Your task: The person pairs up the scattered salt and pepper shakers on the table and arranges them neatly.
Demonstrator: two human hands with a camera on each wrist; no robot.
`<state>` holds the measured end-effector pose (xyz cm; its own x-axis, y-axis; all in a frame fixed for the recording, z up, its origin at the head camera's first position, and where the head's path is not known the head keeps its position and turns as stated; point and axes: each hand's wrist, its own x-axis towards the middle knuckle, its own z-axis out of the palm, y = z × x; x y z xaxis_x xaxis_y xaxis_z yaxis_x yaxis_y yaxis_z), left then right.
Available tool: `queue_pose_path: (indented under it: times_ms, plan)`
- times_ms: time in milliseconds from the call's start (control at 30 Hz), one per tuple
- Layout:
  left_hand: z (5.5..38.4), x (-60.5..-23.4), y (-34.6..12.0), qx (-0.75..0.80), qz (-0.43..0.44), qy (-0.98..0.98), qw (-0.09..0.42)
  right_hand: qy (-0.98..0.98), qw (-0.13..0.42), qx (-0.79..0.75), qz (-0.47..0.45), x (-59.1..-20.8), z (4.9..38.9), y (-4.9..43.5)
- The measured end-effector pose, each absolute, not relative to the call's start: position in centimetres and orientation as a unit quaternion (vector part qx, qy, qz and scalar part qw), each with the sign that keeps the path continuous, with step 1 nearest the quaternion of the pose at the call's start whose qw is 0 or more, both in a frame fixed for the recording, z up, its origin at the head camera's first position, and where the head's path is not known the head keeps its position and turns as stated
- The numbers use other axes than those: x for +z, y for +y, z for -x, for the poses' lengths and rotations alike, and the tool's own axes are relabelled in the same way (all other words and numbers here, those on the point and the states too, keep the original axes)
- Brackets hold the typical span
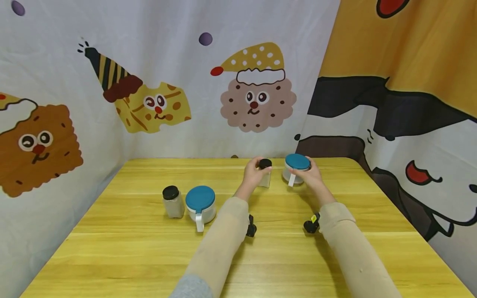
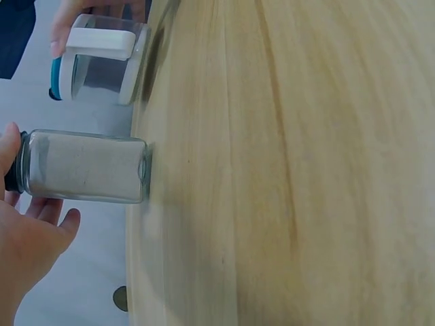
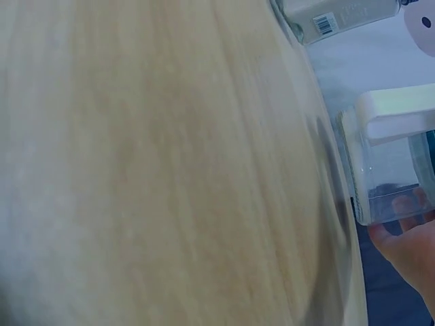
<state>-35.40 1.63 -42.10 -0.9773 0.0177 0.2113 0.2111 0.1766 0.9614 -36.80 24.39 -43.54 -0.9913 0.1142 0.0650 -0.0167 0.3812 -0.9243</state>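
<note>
My left hand (image 1: 253, 176) grips a square glass jar (image 2: 88, 167) by its black lid, fingers and thumb around the top. A pale content fills most of that jar. To its right, my right hand (image 1: 311, 176) holds a clear canister (image 1: 294, 174) with a blue lid (image 1: 297, 161) and a white handle (image 1: 292, 180) that faces me. In the right wrist view, fingertips (image 3: 401, 234) lie against the canister's clear side. Both things are upright near the table's far edge, a small gap between them. Whether their bases touch the table I cannot tell.
A second black-lidded jar (image 1: 173, 203) and a second blue-lidded canister (image 1: 201, 205) stand side by side at the left of the wooden table (image 1: 130, 256). Behind the table hangs a printed curtain (image 1: 208, 124). Black wrist cameras (image 1: 251, 227) sit on both forearms.
</note>
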Motion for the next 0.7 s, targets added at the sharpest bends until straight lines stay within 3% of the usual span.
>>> queue_pose_path:
  times_ms: [700]
  plan:
    - [34.1,-41.1,1.7,-0.653,0.095,-0.747,0.084,-0.818,0.069,0.571,-0.001,-42.7,35.9,24.6]
